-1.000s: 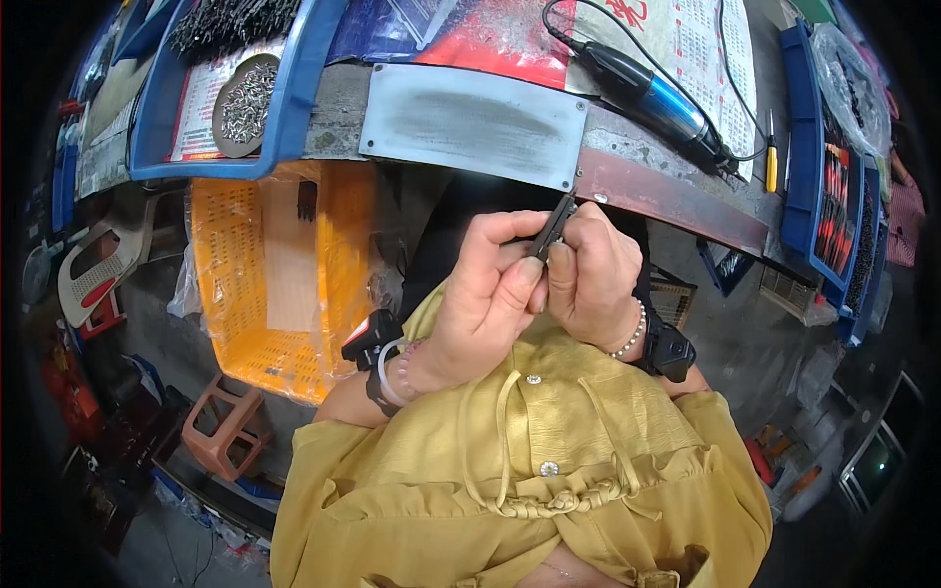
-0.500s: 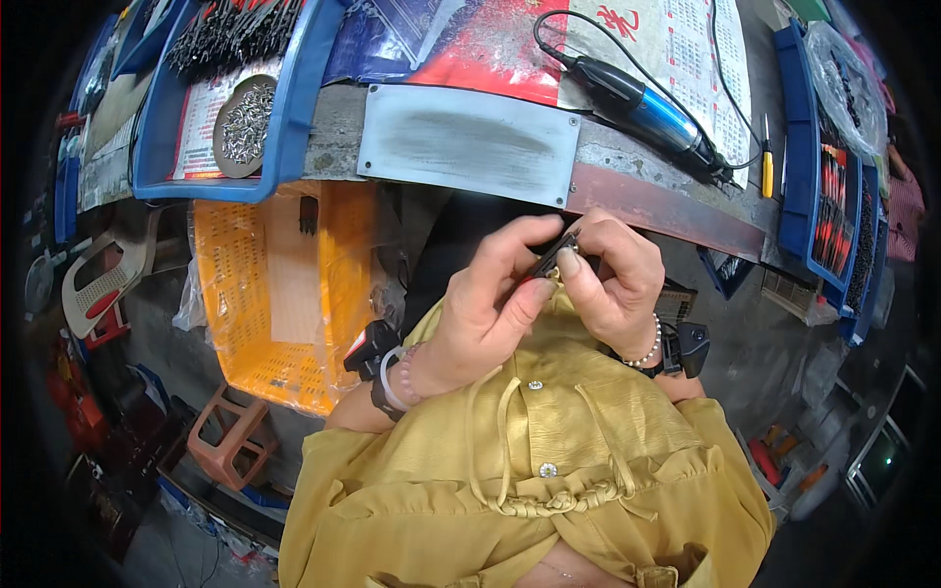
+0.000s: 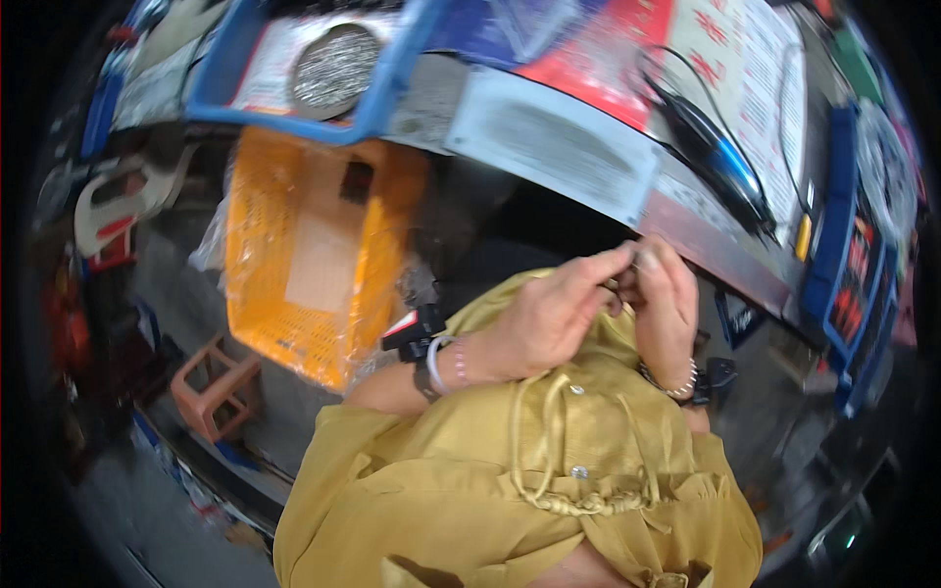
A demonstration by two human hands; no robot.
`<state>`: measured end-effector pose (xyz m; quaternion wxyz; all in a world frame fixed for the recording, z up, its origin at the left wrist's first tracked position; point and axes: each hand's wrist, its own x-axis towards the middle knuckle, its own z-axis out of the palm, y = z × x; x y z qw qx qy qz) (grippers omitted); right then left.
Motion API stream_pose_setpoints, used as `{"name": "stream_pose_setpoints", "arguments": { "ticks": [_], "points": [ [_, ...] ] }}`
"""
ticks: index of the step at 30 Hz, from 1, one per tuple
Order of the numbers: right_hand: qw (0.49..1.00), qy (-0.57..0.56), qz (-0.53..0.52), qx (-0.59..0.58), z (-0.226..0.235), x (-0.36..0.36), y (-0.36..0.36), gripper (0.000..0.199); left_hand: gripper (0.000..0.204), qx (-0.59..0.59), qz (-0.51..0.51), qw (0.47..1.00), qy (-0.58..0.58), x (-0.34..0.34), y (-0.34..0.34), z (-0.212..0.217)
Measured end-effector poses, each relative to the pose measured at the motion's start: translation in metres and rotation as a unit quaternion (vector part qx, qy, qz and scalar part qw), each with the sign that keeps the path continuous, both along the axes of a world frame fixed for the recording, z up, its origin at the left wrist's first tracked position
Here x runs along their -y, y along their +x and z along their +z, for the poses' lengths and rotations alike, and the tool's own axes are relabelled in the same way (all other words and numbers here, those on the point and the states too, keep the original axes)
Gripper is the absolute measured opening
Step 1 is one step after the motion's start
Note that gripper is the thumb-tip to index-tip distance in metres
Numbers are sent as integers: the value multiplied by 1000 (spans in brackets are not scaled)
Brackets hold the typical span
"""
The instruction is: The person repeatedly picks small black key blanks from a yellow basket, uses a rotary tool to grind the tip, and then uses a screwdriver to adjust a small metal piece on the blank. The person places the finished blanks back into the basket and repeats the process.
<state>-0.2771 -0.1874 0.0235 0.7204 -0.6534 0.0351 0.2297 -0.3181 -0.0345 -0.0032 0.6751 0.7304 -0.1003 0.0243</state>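
We pinch a small dark part (image 3: 616, 286) between the fingertips of our left hand (image 3: 549, 318) and right hand (image 3: 667, 309), both closed on it, held above our yellow shirt (image 3: 529, 470), below the workbench edge (image 3: 716, 250).

My workbench (image 3: 706, 257) curves across the far side. On it, far left, sits a blue tray (image 3: 392, 73) holding a round grey metal disc (image 3: 331, 67). A pale grey plate (image 3: 554, 147) lies mid-bench. To the right rests a blue-and-black rotary tool (image 3: 720, 162) on printed paper (image 3: 745, 69).
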Motion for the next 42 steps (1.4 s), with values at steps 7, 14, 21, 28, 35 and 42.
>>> {"name": "stream_pose_setpoints", "arguments": {
  "ticks": [7,14,21,28,35,42],
  "points": [
    [997,50,45,-37,-18,-24,2,11,43,-102,12,993,-61,-35,-13,4],
    [981,159,67,-90,-18,-66,19,12,55,-257,-69,906,-328,-102,-39,10],
    [979,71,187,51,-14,-124,-3,14,43,-246,51,700,-669,-151,-56,-16],
    [937,-148,235,211,-17,-122,17,25,19,-211,274,861,-374,-216,-77,-55],
    [903,-259,43,339,-52,-82,50,9,23,-323,390,862,-1,-373,-81,-213],
    [855,-287,45,430,-68,-84,52,9,18,-363,414,821,151,-431,-59,-332]
  ]
}}
